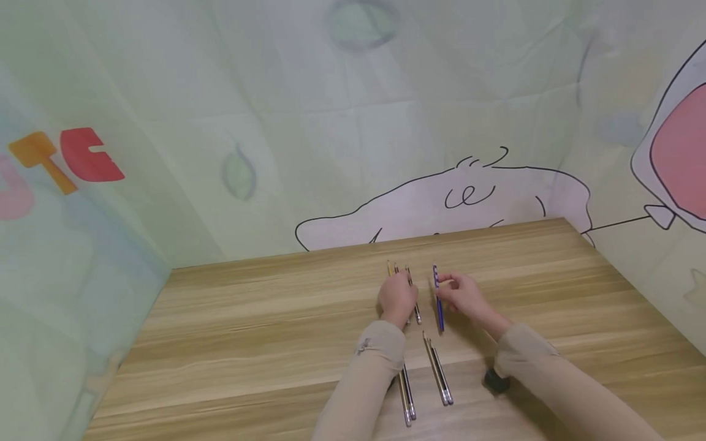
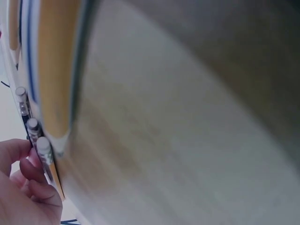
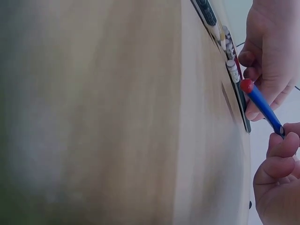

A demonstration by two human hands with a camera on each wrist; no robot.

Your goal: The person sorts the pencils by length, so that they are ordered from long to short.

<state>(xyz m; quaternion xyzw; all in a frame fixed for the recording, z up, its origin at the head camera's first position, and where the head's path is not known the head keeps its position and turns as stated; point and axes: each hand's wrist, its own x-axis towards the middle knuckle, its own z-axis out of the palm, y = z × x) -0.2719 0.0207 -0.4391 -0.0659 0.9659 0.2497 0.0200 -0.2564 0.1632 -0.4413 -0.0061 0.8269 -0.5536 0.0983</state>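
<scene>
My right hand (image 1: 460,296) pinches a blue pencil (image 1: 439,313) between thumb and fingertips; in the right wrist view the blue pencil (image 3: 262,107) is tilted, its red end nearer the camera. Just left of it, my left hand (image 1: 398,297) curls over a small group of pencils lying side by side, and a black pencil (image 1: 417,313) shows along its right edge. In the left wrist view, the thumb and curled fingers of the left hand (image 2: 30,187) hold pencils with silver, eraser-tipped ends, among them a yellowish pencil (image 2: 44,147). The hand partly hides them.
Nearer on the wooden table (image 1: 248,343) lie two more bunches of pencils: one bunch (image 1: 438,370) between the forearms, another bunch (image 1: 407,392) partly under the left sleeve. A printed cloth backdrop (image 1: 248,122) stands along the table's back and sides.
</scene>
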